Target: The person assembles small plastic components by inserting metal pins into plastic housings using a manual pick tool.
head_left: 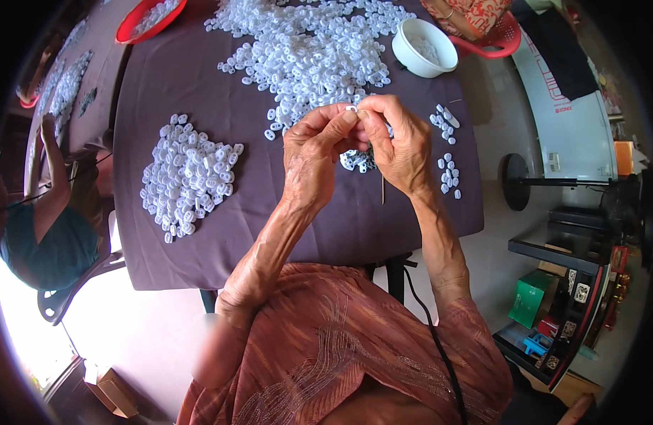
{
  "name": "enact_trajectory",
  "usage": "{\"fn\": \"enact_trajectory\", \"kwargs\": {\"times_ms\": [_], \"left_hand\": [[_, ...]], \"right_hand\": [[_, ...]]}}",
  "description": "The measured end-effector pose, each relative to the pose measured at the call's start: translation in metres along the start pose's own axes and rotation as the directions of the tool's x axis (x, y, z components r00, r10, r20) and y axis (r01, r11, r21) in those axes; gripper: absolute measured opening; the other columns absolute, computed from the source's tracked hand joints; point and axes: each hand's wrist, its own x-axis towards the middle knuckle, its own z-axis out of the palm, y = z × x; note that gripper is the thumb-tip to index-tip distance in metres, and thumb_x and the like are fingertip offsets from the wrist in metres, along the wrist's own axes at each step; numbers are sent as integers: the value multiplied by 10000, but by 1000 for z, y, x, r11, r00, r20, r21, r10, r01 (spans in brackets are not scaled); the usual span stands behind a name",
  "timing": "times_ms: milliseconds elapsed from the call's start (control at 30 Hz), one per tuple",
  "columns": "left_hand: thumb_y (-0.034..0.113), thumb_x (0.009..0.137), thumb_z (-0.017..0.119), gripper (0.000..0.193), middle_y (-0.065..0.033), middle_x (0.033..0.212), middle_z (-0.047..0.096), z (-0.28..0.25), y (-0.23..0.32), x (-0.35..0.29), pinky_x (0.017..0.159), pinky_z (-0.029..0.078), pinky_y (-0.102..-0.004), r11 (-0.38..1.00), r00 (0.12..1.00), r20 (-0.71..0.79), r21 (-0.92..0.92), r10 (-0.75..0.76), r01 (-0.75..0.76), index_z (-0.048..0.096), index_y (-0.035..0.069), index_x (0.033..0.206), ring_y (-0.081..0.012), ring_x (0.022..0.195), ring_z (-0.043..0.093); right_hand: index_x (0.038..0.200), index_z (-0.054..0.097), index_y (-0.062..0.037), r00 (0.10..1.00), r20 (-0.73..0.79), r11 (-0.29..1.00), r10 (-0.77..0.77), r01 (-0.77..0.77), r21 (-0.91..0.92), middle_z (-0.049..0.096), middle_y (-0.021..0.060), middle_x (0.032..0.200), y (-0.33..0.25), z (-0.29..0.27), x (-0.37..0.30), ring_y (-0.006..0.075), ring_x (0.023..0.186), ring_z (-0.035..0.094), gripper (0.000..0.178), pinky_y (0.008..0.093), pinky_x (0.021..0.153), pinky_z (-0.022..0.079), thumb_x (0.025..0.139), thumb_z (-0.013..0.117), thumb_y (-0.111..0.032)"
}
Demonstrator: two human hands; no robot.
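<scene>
My left hand (313,145) and my right hand (398,142) meet over the table, thumbs and forefingers pinched together. Between their fingertips is a small white plastic piece (351,108), mostly covered by the fingers. Just beyond them spreads a large heap of similar white oval pieces (319,64). Under my hands lie a few white pieces and some small dark bits (367,159), partly hidden. A thin stick (383,190) lies below my right hand. To the left sits a separate pile of white pieces (188,173). Several loose pieces (448,173) lie to the right.
A white bowl (425,48) holds more pieces, near a red plastic basket (507,37) and another person's patterned sleeve (475,15). A red basin (149,20) is at far left. Another person (50,241) sits leftward. Brown cloth covers the table (269,191); right stands a black shelf (553,297).
</scene>
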Motion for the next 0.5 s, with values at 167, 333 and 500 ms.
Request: {"fn": "enact_trajectory", "kwargs": {"times_ms": [167, 333, 500], "left_hand": [[104, 814, 586, 135, -95, 731, 612, -11, 9, 8, 574, 496, -266, 992, 997, -22, 98, 76, -73, 581, -8, 889, -160, 615, 592], [100, 818, 581, 148, -142, 778, 613, -23, 20, 14, 622, 526, -308, 993, 994, 6, 37, 108, -108, 567, -27, 892, -210, 686, 620], [147, 847, 547, 189, -154, 805, 613, -31, 28, 18, 647, 522, -301, 991, 992, 21, 42, 124, -125, 565, -31, 907, -214, 716, 620]], "right_hand": [[1061, 520, -12, 971, 102, 936, 215, -234, 263, 617, 79, 835, 7, -10, 1, 122, 767, 591, 248, 233, 681, 457, 852, 540, -145], [1036, 532, -4, 931, 102, 885, 351, -366, 288, 616, 68, 782, 32, -21, -8, 111, 718, 587, 218, 223, 664, 451, 857, 523, -127], [922, 586, 5, 851, 223, 841, 476, -514, 166, 609, 46, 742, 57, -3, -26, 95, 670, 577, 140, 216, 618, 450, 833, 534, -91]]}}
